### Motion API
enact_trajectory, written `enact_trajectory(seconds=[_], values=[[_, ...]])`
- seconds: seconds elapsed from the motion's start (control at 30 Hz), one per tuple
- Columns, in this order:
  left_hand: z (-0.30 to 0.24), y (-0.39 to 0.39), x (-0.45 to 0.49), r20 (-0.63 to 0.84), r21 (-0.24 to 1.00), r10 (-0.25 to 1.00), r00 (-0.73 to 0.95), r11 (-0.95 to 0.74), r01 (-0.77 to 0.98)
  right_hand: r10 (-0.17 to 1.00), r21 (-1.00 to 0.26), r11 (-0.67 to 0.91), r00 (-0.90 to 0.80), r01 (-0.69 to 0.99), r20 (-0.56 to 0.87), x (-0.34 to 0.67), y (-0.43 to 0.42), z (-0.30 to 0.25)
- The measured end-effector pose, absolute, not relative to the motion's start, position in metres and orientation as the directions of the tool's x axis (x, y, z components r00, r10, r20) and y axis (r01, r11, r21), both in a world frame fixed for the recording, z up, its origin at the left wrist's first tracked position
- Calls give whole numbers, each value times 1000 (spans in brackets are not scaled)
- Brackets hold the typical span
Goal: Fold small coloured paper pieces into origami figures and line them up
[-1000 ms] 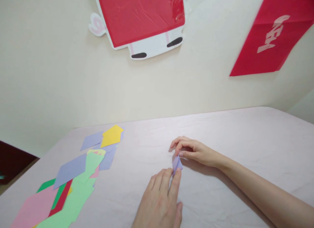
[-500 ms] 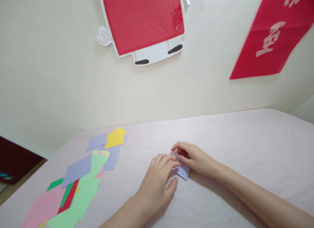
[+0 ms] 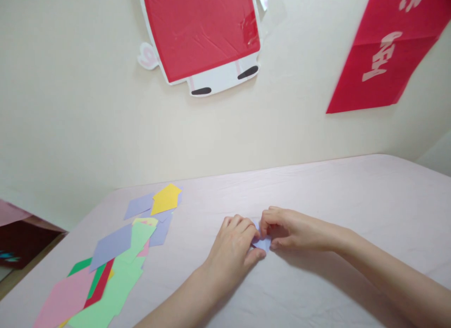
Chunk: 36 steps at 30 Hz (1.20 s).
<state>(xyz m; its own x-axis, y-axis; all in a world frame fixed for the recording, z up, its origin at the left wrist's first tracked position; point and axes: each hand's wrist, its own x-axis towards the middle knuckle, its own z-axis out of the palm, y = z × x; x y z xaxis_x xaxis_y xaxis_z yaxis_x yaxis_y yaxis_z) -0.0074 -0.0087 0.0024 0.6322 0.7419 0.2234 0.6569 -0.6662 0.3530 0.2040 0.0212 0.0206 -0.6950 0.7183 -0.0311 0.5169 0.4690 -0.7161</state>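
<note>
- Our small purple paper point(image 3: 261, 244) lies on the bench point(image 3: 334, 201) toward 5 o'clock from mid-view, partly hidden between our two hands.
- Our left hand point(image 3: 237, 241), near 6 o'clock, has a narrow grip: fingers curl over the paper's 9 o'clock side, thumb by its near edge. We judge this hold steadies the paper against sliding.
- Our right hand point(image 3: 282, 231), between 4 and 5 o'clock, touches the opposite side with bent fingertips. We cannot tell whether its grip pinches the paper or only rests there; facing hands probably give even control over so small a piece.
- Our coloured sheets point(image 3: 111, 246) overlap loosely toward 8 o'clock, well apart from our fingers, likely so they don't crowd our hands.
- Atop their far end lies a yellow piece point(image 3: 166, 199), where we could spot it easily.
</note>
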Motion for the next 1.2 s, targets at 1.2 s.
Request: enact_trajectory(seconds=[1.2], values=[[-6, -3, 8, 324, 339, 754, 572, -657, 674, 723, -761, 514, -677, 396, 137, 215, 35, -3]])
